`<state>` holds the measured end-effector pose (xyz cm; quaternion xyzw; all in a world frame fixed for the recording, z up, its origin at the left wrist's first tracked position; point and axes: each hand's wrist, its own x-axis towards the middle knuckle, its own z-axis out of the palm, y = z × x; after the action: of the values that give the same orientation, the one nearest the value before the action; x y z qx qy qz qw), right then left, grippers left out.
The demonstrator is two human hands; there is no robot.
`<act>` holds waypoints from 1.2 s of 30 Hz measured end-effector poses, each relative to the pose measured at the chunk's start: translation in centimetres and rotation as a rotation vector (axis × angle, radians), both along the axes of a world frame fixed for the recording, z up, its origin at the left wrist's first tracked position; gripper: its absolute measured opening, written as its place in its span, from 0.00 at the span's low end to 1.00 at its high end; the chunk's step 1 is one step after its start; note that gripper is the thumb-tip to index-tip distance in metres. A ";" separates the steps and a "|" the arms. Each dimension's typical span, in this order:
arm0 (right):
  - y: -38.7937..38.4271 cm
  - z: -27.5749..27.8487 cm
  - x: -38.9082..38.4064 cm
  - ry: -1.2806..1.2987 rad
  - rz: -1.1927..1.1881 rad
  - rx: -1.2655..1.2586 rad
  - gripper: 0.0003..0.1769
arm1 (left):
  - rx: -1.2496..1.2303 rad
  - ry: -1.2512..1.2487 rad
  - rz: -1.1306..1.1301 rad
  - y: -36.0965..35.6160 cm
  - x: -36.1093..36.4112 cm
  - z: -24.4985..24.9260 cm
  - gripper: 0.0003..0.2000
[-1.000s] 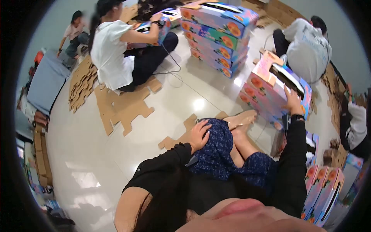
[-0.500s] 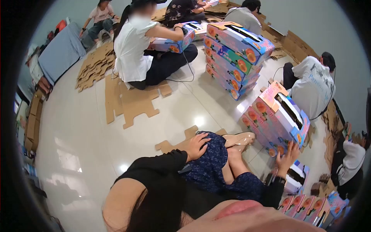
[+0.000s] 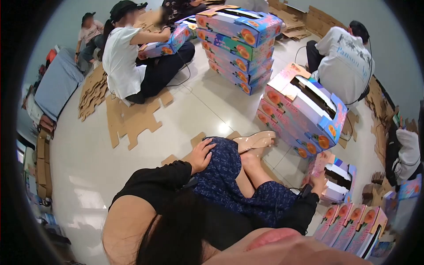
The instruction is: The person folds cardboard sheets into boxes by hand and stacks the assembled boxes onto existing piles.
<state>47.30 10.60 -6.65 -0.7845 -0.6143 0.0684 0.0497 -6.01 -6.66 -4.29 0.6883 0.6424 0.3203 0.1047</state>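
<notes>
My left hand [image 3: 202, 155] lies flat on my knee, over the dark blue patterned skirt [image 3: 221, 176], its fingers stretched out. Low on my right, my right hand [image 3: 318, 182] has its fingers curled over the near edge of a printed fruit carton [image 3: 342, 170]. That carton stands on the floor with its slotted top facing up; part of its near side is behind my hand. Just beyond it rises a stack of three similar fruit cartons [image 3: 289, 115], pink and blue with orange fruit pictures.
A taller carton stack [image 3: 238, 53] stands farther ahead. Several fruit cartons [image 3: 349, 227] are lined up at lower right. Flat cardboard pieces [image 3: 132, 117] lie on the tiled floor. A person in white [image 3: 126, 66] works on a carton; another person [image 3: 342, 62] sits at right.
My right hand has come off the stack and moved down to the lower carton beside it. My left hand stays on my knee. The view has shifted rightward.
</notes>
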 end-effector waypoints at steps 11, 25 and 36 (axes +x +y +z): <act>1.8 2.7 0.4 -0.016 -0.182 -0.062 0.52 | -0.053 0.102 -0.033 0.8 -0.4 0.2 0.23; 3.4 -0.1 9.9 0.306 -0.051 0.394 0.39 | 0.002 0.018 -0.019 -0.1 -0.3 0.1 0.22; 0.2 18.0 3.4 1.319 -0.068 0.792 0.34 | 0.152 -0.112 0.024 -0.3 -1.0 -0.9 0.20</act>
<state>50.73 10.77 11.37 -0.5235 -0.4119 0.2953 0.6849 -7.06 -6.93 -5.24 0.6676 0.6177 0.4071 0.0841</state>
